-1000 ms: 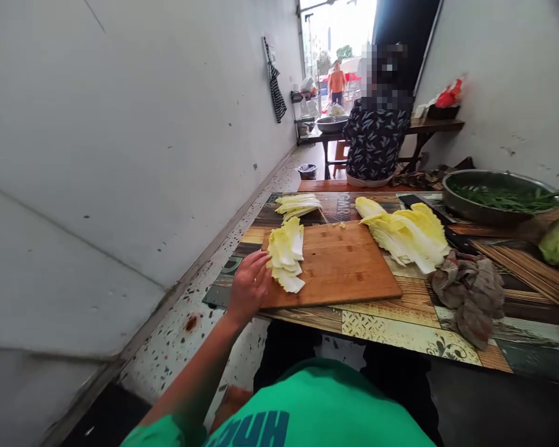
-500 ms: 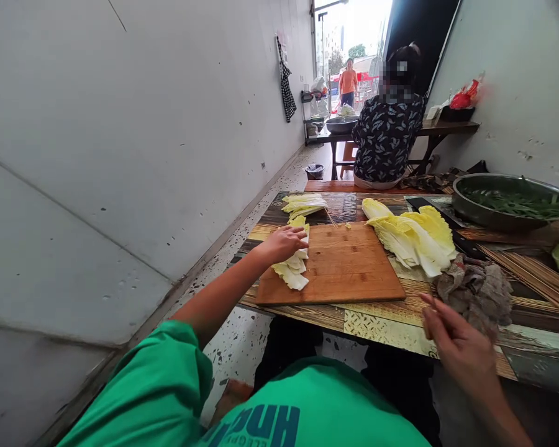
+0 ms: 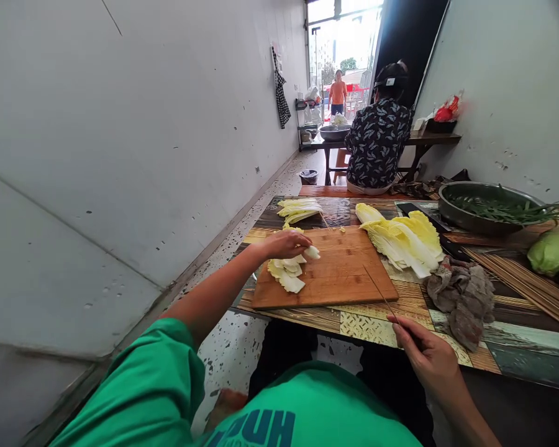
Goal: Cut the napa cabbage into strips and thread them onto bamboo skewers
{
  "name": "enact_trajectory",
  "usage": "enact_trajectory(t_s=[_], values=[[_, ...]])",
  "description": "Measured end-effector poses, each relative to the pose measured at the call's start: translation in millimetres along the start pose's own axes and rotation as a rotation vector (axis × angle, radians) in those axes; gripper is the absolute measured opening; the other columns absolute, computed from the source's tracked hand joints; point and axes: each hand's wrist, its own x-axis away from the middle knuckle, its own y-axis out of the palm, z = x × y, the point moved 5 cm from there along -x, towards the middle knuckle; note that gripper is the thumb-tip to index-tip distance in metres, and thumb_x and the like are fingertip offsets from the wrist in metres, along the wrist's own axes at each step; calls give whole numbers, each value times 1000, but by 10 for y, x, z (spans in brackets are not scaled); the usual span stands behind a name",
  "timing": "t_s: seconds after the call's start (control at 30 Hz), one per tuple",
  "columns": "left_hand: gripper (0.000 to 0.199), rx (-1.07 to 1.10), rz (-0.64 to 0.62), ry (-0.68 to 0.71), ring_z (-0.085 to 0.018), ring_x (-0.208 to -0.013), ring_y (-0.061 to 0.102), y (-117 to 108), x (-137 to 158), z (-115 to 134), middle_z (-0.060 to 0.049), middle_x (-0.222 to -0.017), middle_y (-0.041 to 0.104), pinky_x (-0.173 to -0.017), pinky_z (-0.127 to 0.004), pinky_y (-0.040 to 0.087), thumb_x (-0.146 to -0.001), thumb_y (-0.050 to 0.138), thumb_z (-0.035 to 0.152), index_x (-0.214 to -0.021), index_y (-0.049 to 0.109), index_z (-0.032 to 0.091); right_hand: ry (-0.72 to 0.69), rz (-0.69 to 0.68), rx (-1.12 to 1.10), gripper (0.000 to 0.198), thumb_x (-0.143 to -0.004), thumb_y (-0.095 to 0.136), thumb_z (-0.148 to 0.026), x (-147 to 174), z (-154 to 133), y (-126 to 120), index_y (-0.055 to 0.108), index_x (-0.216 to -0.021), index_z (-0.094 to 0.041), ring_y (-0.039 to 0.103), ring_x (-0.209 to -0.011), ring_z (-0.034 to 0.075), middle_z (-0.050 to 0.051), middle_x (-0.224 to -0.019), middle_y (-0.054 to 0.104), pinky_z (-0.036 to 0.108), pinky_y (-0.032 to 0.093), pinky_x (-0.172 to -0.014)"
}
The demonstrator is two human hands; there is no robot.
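Over the left side of the wooden cutting board (image 3: 335, 273), my left hand (image 3: 286, 244) pinches a small pale piece of cabbage (image 3: 312, 252). Several cut cabbage pieces (image 3: 286, 275) lie on the board just below that hand. My right hand (image 3: 426, 354), at the table's front edge, grips a thin skewer (image 3: 379, 290) by its lower end; its tip points up and left over the board. Beyond the board's far left corner sits a pile of cabbage leaves (image 3: 299, 208). Larger yellow-white cabbage leaves (image 3: 407, 239) rest against the board's right side.
A crumpled grey cloth (image 3: 463, 301) and a bundle of skewers (image 3: 522, 279) lie to the right, near a green cabbage (image 3: 552, 251). A knife (image 3: 440, 233) lies before a metal bowl of greens (image 3: 447, 208). One person (image 3: 379, 143) sits ahead; another (image 3: 338, 93) stands by the doorway.
My left hand has lifted a cabbage piece off the pile and moved slightly right. My right hand has shifted left, and the skewer in it now shows clearly, pointing toward the board.
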Motion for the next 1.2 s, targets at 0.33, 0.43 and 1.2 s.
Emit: enact_trajectory(t_s=[0.33,0.43,1.2], values=[[45,-192,-250,-115,-27,-109,66,223,54,105,-13,-120,71,-98,-35,41,-87,65,45,-123,71,19,-8,-59,27,36,-85,62,-54,66,-88,91,80,-94,-24,71,-66,22,8,-84,78,31,59,-62],[43,-263,-248,-124,-27,-105,66,273,6,136,-12,-112,71,-96,-36,39,-89,64,50,-121,72,23,-6,-106,6,42,-89,58,-56,104,-99,134,79,-97,-20,67,-62,19,7,-74,73,27,55,-58],[52,495,464,-139,-14,-79,65,-548,213,453,-2,-93,76,-80,-28,47,-85,67,21,-137,57,21,-44,128,16,37,-92,59,-47,170,-177,-43,75,-110,-20,72,-85,19,7,-89,76,30,57,-79]])
